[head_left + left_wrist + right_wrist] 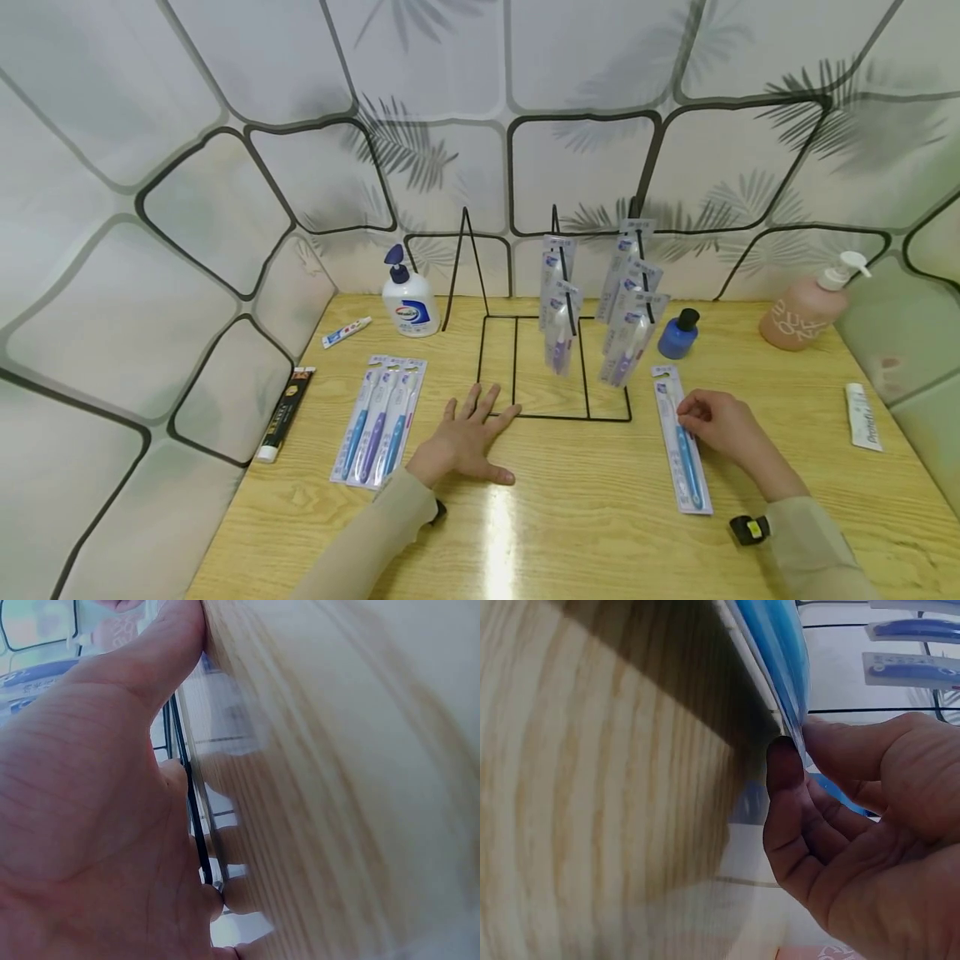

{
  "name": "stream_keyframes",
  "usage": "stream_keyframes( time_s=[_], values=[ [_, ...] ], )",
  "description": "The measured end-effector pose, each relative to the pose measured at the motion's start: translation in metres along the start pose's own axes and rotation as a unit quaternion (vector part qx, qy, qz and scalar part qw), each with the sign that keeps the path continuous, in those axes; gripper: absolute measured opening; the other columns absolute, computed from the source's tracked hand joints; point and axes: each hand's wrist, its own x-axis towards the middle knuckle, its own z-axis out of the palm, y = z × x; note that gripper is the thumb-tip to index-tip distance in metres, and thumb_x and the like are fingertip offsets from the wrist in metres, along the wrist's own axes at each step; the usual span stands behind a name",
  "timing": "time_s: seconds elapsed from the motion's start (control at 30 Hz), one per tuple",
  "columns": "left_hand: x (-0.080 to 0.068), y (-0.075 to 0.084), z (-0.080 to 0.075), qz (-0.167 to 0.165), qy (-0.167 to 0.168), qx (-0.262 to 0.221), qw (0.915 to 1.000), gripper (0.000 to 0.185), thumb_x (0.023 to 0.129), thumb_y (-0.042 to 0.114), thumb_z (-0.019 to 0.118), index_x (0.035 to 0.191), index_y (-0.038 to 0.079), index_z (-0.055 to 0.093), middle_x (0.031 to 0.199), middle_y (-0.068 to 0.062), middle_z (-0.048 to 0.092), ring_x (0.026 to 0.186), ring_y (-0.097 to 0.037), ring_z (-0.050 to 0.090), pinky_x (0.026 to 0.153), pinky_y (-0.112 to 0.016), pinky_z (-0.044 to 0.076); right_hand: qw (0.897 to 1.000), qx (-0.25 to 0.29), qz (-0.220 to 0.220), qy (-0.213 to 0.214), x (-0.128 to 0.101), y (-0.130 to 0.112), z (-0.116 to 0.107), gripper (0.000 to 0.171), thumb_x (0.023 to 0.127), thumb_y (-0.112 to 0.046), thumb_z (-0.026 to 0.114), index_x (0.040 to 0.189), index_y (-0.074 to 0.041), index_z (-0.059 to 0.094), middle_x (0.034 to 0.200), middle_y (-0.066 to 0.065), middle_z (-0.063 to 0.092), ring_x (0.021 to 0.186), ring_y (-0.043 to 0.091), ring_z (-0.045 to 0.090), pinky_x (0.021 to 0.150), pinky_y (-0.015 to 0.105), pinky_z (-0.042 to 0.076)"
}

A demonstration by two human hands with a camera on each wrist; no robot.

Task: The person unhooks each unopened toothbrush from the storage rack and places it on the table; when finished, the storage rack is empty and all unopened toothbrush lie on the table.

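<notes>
My right hand [716,425] has a pinch grip on the toothbrush pack [681,442] lying flat on the bench [600,533]. My left hand [465,437] rests open, fingertips touching the wire rack [555,367].

Glossy wooden table [600,517] (glare streak), thin black wire rack [555,367], shiny plastic toothbrush pack [681,442]

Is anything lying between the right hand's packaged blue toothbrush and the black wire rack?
Nothing visible: bare wooden table separates the packaged blue toothbrush, pinched by the right hand, from the black wire rack. The small blue bottle stands behind.
</notes>
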Motion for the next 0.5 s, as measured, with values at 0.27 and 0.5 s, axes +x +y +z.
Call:
stream_keyframes(
  time_s=[0.27, 0.5],
  values=[
    [0.0004, -0.0003, 0.0007, 0.0, 0.001, 0.005, 1.0, 0.114, 0.075, 0.084, 0.063, 0.163, 0.043, 0.002, 0.173, -0.004, -0.013, 0.159, -0.035, -0.011, 0.123, -0.068, 0.01, 1.0, -0.016, 0.021, 0.011, 0.0008, 0.0013, 0.0002, 0.008, 0.092, -0.011, 0.07, 0.092, -0.003, 0.068, 0.077, 0.003, 0.065, 0.069, 0.014, 0.054, 0.061, 0.028, 0.042],
    [0.0004, 0.0002, -0.0002, 0.001, 0.003, 0.007, 1.0, 0.114, 0.075, 0.084, 0.062, 0.163, 0.042, 0.003, 0.173, -0.005, -0.012, 0.159, -0.035, -0.01, 0.123, -0.068, 0.011, 0.999, -0.026, 0.043, 0.017, -0.0025, -0.0014, -0.0003, 0.013, 0.093, -0.015, 0.069, 0.093, -0.002, 0.067, 0.079, 0.006, 0.066, 0.069, 0.016, 0.055, 0.062, 0.03, 0.042]
  ],
)
